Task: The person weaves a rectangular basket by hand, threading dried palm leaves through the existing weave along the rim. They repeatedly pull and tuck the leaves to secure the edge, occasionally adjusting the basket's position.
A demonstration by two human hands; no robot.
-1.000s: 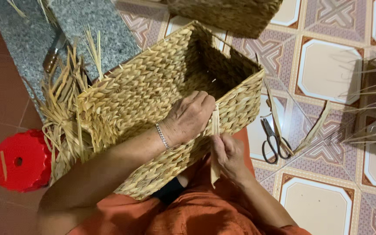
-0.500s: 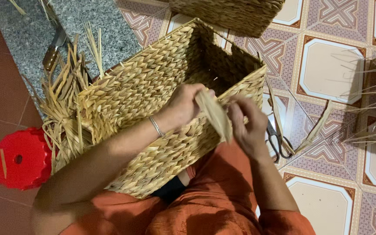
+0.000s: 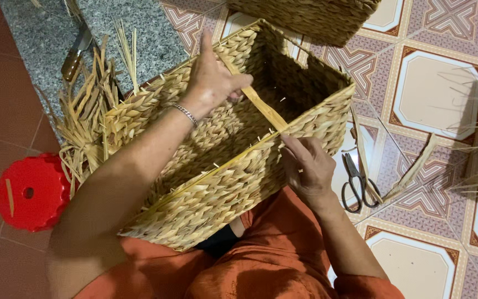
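Gripping strip [image 3: 258,102], left hand [image 3: 211,80] clenched over basket [image 3: 217,182]; right hand [image 3: 305,169] pinching strip at rim; scissors [image 3: 355,182] nearby

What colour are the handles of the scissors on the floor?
Black; the scissors show clearly in the head view, right of the right hand.

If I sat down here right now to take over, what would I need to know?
Left hand: raised over the woven basket, pulling a flat straw strip taut.
Right hand: pressed on the basket's near rim, where the strip comes through.
The basket lies tilted on the lap, walls woven all round. Loose strand ends stick out at its left end, untrimmed.
Scissors lie on the tiled floor to the right; a knife lies on the grey stone slab; a red stool stands to the left.
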